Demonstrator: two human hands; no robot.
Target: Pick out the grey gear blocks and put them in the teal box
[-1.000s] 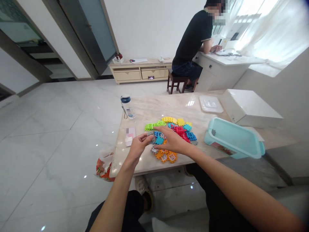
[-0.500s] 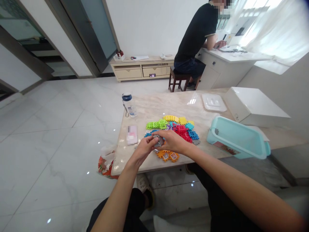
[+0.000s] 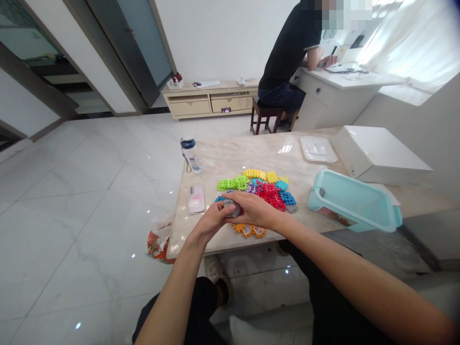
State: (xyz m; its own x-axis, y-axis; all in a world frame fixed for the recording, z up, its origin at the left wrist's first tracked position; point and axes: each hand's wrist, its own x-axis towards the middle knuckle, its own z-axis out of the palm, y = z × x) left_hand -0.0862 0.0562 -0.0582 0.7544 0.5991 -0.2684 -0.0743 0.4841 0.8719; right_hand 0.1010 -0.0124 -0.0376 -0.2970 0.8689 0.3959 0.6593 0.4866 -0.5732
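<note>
My left hand (image 3: 211, 221) and my right hand (image 3: 256, 209) meet above the marble table, both shut on a small grey plastic waffle block (image 3: 233, 209). Their fingers hide most of it. Just beneath and beyond my hands lies a flat heap of interlocking plastic waffle blocks (image 3: 259, 186) in yellow, green, red, blue and purple. Orange blocks (image 3: 248, 231) show below my right hand, and the heap's middle is partly hidden by my fingers.
A turquoise plastic bin (image 3: 354, 203) stands right of the heap, with a white box (image 3: 377, 155) and clear lid (image 3: 318, 149) behind it. A water bottle (image 3: 191, 155) and pink packet (image 3: 196, 199) sit left. A person works at a white desk (image 3: 334, 91) beyond.
My hands have come together from slightly apart, and my right hand now closes over the grey block. The view has tilted slightly, shifting the room in the frame.
</note>
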